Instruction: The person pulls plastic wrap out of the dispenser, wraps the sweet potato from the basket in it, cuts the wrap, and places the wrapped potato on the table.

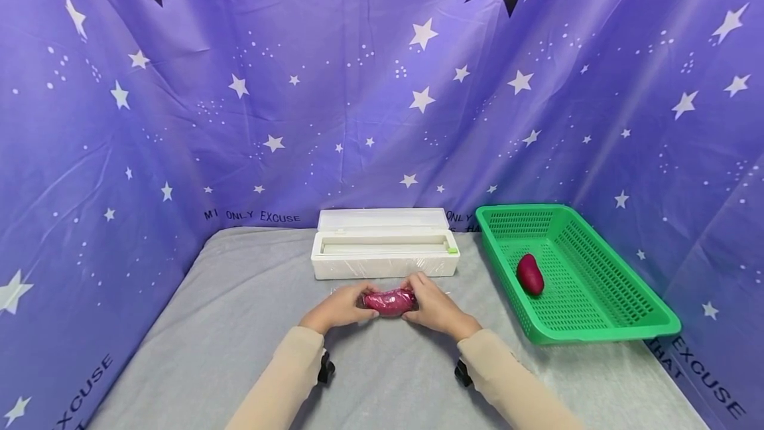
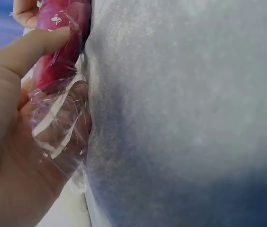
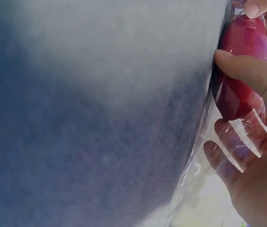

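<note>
A purplish-red sweet potato (image 1: pixel 390 302), covered in shiny clear cling film (image 2: pixel 60 125), lies on the grey cloth between both hands. At its left end the left hand (image 1: pixel 345 306) holds it, thumb on the near side. My right hand (image 1: pixel 438 307) grips the other end in the same way. The left wrist view shows the left thumb (image 2: pixel 43 45) on the wrapped surface and loose film over the palm. In the right wrist view, the right thumb (image 3: pixel 247 68) lies against the sweet potato (image 3: pixel 240 90), and film stretches across the other fingers.
Just beyond the hands stands a white cling film box (image 1: pixel 384 265), its lid (image 1: pixel 383 219) raised and a green slider (image 1: pixel 451 251) at its right end. To the right, a green plastic basket (image 1: pixel 603 335) holds another purplish-red sweet potato (image 1: pixel 530 275). Starry purple curtains surround the table.
</note>
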Tool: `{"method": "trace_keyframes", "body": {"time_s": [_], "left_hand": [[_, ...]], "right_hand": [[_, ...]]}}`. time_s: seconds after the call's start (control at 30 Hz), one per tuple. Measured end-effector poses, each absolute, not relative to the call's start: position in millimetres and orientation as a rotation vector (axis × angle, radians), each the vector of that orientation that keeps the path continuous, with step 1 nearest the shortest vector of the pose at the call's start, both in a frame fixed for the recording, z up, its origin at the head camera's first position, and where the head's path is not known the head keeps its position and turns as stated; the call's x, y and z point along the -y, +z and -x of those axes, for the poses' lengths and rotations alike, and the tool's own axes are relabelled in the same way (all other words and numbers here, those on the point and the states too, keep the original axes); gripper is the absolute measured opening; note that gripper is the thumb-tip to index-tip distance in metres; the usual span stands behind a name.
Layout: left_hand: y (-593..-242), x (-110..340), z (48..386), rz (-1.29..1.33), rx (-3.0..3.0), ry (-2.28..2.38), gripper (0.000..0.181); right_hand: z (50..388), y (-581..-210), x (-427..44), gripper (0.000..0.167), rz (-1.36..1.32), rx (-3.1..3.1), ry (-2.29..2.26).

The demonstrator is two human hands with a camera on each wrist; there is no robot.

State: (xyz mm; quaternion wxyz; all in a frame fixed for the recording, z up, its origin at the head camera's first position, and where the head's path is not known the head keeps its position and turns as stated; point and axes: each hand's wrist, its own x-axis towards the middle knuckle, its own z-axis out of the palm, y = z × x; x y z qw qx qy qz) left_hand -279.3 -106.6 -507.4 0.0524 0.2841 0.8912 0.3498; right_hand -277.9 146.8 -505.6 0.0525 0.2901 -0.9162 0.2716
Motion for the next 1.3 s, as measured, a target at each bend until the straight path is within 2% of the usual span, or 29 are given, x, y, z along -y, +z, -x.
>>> {"method": "trace_keyframes", "body": {"time_s": [0.3,0.43,0.67,1.07,1.3], "left_hand": [[-509,109,284,-0.896,-2.771,1.030,0.038],[-510,111,285,-0.785,-2.689,1.155,0.041],[-512,112,286,-0.611,-2.632,1.286,0.032],[-511,110,292,-0.659,-2.827,1.195,0.024],[-510,109,295,-0.692,-2.870,1.179,0.021]], "right_hand": [[285,-499,-149,0.052,-0.923,2.850,0.797],[288,-495,-149,0.047,-0.952,2.862,0.762],[293,-492,-148,0.045,-0.969,2.865,0.750],[297,-494,-146,0.032,-0.951,2.836,0.815],[298,-491,-144,0.032,-0.949,2.834,0.832]]}}
